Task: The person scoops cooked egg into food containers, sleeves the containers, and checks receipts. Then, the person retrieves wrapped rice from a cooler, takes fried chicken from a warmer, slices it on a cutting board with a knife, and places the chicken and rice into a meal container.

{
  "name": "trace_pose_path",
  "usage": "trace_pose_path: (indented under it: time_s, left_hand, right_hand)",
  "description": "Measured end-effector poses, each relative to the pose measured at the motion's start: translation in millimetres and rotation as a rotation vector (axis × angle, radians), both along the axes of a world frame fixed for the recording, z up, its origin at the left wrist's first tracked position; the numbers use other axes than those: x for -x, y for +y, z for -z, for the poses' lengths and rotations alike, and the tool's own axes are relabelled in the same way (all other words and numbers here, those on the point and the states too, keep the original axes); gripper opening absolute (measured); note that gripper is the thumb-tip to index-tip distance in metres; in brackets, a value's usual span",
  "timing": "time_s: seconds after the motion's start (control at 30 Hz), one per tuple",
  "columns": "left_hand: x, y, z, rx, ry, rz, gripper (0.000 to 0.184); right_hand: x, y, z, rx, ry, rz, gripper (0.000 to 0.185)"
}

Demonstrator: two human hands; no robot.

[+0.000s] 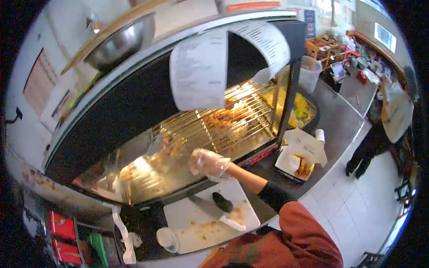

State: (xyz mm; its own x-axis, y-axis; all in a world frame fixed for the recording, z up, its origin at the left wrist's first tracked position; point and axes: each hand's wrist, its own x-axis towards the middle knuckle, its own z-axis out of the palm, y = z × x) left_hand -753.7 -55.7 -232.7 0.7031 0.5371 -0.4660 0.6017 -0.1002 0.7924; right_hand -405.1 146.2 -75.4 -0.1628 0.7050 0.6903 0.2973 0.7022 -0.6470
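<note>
My right hand (209, 163), in a clear plastic glove, reaches to the front opening of a lit food warming cabinet (257, 157). Its fingers look curled; what they hold, if anything, I cannot make out. Beyond it, browned chopped food (225, 123) lies under a wire rack (263, 107). Below the hand is a white cutting board (187, 223) with crumbs, a dark oval piece (222, 202) and a white-handled knife (209, 208). A white tub (167, 238) stands at the board's near left corner. My left hand is out of view.
Printed paper slips (199, 71) hang before the cabinet. An open takeaway box (300, 156) with food stands on the right counter, near a tray of yellow food (304, 111). A steel bowl (123, 42) sits on top. Another person (384, 129) stands far right.
</note>
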Motion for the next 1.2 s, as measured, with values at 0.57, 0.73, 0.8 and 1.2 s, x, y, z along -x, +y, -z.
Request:
trace_pose_path:
  time_s: [0.57,0.73,0.8,1.2]
  left_hand:
    - [-115,44,-59,-0.095,-0.075,0.345,0.035]
    - [-206,35,-150,0.058,-0.582,-0.075,0.033]
    - [-218,29,-150,0.207,-0.786,-0.221,0.029]
    - [-192,59,-139,-0.779,-0.378,-0.097,0.016]
  right_hand:
    - [-145,-170,-42,0.284,-0.376,0.909,0.041]
    - [-85,-271,-18,0.696,-0.082,0.443,0.048]
    - [-70,-302,12,0.832,-0.020,0.170,0.050]
    - [-43,-384,-33,0.773,0.243,-0.189,0.045]
